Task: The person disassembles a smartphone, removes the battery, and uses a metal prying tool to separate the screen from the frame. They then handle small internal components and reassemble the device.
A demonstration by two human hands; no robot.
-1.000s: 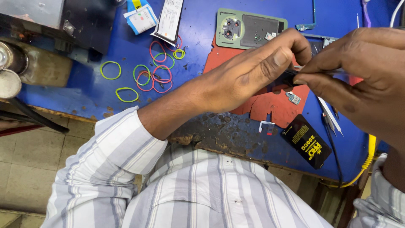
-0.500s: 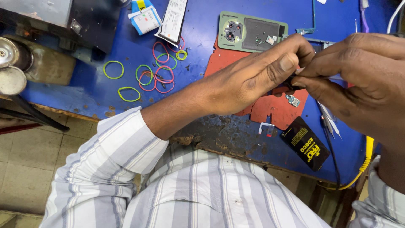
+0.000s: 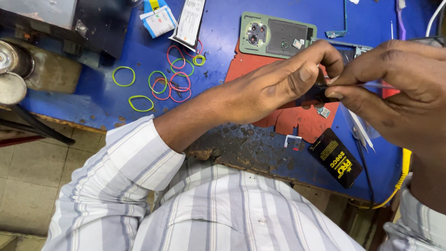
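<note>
My left hand reaches in from the lower left, its fingertips pinched on a small dark part held above the bench. My right hand meets it from the right. Its thumb and fingers pinch the same part, together with a thin clear strip. Most of the part is hidden by the fingers. Below the hands lies a red mat on the blue bench top. A green phone back cover lies just beyond my left hand.
Several coloured rubber bands lie left of the mat. A black card, a small white tray and a tiny chip sit near the worn front edge. Paper packets lie at the back and round metal parts at far left. A yellow cable runs at the right.
Both hands stay pinched together on the small part, with only slight finger shifts. Nothing on the bench has moved.
</note>
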